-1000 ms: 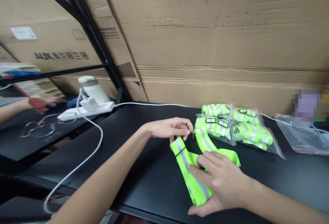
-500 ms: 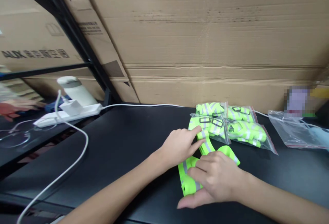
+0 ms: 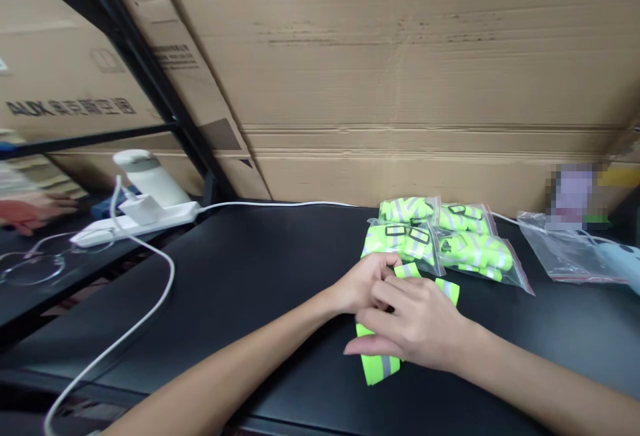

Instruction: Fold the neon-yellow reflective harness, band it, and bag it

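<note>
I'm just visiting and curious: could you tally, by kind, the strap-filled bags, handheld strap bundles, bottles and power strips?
Zip bags of reflective straps: 4
Handheld reflective strap bundle: 1
White bottle: 1
White power strip: 1
Total: 7

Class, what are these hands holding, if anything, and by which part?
A lime reflective strap: the right hand holds its middle; the left hand is at its upper part, grip hidden.

- Black tabletop lies open between the curving white cable and the left hand.
- Four clear plastic bags of neon-yellow straps block the way just beyond that hand.
- A tall brown cardboard sheet closes the back.
</note>
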`<state>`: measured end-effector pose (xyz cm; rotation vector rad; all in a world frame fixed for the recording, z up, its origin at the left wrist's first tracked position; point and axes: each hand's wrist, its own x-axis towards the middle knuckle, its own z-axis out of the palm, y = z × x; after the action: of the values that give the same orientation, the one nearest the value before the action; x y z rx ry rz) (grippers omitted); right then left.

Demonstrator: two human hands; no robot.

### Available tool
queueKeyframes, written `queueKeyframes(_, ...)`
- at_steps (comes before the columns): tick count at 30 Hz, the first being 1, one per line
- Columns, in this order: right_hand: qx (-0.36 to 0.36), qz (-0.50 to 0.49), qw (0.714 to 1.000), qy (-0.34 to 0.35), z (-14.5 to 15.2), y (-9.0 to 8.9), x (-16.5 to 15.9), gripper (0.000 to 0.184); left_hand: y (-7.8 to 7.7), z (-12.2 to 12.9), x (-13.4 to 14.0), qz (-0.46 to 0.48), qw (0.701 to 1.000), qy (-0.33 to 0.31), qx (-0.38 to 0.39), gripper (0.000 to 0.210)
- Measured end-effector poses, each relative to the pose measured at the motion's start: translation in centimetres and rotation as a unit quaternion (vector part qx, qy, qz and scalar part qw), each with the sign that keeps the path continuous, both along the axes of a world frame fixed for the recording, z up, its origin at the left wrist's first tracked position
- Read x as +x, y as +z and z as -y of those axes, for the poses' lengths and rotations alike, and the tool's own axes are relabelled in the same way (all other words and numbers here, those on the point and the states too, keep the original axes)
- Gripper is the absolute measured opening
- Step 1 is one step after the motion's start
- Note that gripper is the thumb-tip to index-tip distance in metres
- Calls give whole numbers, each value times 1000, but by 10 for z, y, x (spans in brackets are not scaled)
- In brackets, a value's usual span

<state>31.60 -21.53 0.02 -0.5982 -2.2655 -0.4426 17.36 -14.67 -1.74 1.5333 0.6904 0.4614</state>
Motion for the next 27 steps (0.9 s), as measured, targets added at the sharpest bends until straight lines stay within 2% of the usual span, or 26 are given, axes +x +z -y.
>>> queueKeyframes(4,42,-28,999,-4,-4,-6,0,51,0,-3,-1,11,1000,0,9,27)
queueKeyframes(7,38,-31,999,-2,-3,-12,0,54,1,-4,-3,6,999,4,32,27)
queueKeyframes(10,-41,-20,999,-27,6,-12,3,67,3,-7,-6,-6,999,1,52,31)
queueKeyframes(14,-163,82,980,-74,22,-4,10,74,4,-12,-14,-29,998,-26,44,32)
queueKeyframes(17,-179,147,969,-79,27,4,12,65,7,-13,-17,-46,996,-46,65,40)
queueKeyframes(22,-157,184,967,-80,24,7,10,37,14,-3,-15,-83,984,-14,156,38)
queueKeyframes(27,-142,197,967,-78,20,6,11,43,23,7,-12,-139,965,54,214,37)
